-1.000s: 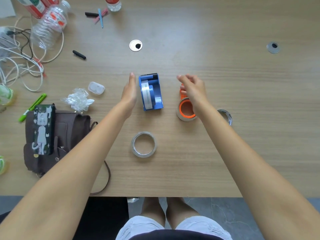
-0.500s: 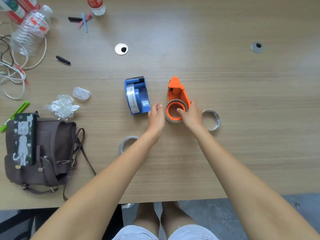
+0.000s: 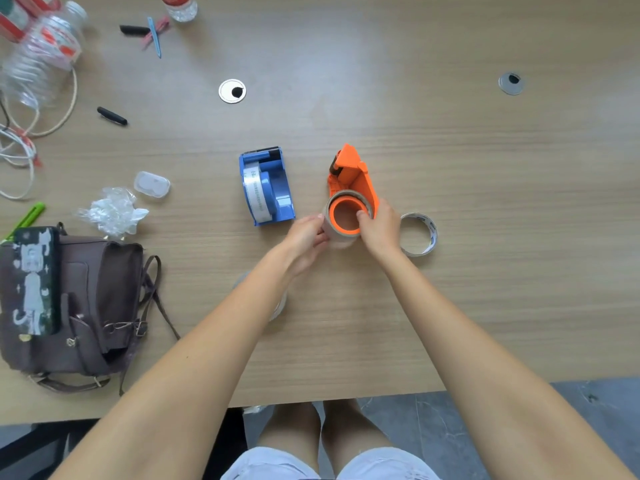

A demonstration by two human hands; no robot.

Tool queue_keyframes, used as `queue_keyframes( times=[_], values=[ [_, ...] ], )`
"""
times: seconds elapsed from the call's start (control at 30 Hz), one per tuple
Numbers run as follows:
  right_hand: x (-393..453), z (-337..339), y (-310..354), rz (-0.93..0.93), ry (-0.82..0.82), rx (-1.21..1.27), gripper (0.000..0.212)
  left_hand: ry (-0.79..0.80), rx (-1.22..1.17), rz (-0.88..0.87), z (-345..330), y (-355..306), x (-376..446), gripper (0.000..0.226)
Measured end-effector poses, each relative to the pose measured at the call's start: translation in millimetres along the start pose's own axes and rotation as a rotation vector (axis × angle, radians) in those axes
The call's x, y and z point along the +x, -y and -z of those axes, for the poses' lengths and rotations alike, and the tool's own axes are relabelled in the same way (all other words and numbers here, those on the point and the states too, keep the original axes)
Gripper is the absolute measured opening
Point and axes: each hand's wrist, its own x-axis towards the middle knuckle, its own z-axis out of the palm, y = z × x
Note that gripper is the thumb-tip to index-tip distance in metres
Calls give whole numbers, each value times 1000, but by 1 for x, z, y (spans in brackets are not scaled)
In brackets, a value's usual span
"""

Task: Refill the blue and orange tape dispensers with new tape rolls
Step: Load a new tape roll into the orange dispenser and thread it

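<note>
**Working on the orange one**

The blue tape dispenser [image 3: 266, 185] sits on the desk [image 3: 450, 202]. Your left hand [image 3: 304, 237] and right hand [image 3: 379, 228] have their fingers closed around the roll [image 3: 341, 237] on the orange tape dispenser [image 3: 356, 178]. Next, I think, pull it off gently.

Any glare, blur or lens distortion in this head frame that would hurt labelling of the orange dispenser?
Head view: soft glare whitens the table at top centre, away from the work. Wide-angle bending stretches the forearms and curves the near table edge. The orange dispenser and blue dispenser are reasonably sharp; the left hand and right hand look slightly soft; the roll behind the left forearm is mostly hidden.
</note>
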Motion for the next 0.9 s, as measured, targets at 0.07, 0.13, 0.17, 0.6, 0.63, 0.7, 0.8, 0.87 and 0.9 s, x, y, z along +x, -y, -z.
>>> queue_keyframes(
  times=[0.07, 0.13, 0.17, 0.6, 0.63, 0.7, 0.8, 0.87, 0.9],
  values=[
    [-4, 2, 2, -51, -6, 50, 28, 74, -119, 82, 3, 0, -4, 37],
    [-8, 6, 5, -102, -9, 125, 25, 124, -220, 91, 5, -1, -8, 44],
    [-10, 8, 8, -121, 5, 176, 24, 141, -264, 75, 4, -2, -10, 44],
    [-43, 61, 72, 203, -126, 192, 41, 251, -656, -43, -21, -41, -72, 32],
    [-48, 63, 75, 241, -154, 171, 40, 252, -658, -34, -19, -43, -77, 32],
    [-57, 67, 76, 307, -192, 121, 37, 250, -649, -26, -11, -46, -85, 32],
    [-62, 76, 71, 376, -217, 35, 38, 212, -579, -44, 9, -52, -96, 29],
    [-64, 82, 67, 420, -214, -4, 35, 188, -502, -58, 23, -58, -105, 30],
    [-65, 84, 65, 433, -205, -21, 33, 182, -466, -63, 27, -61, -109, 30]
  ],
)
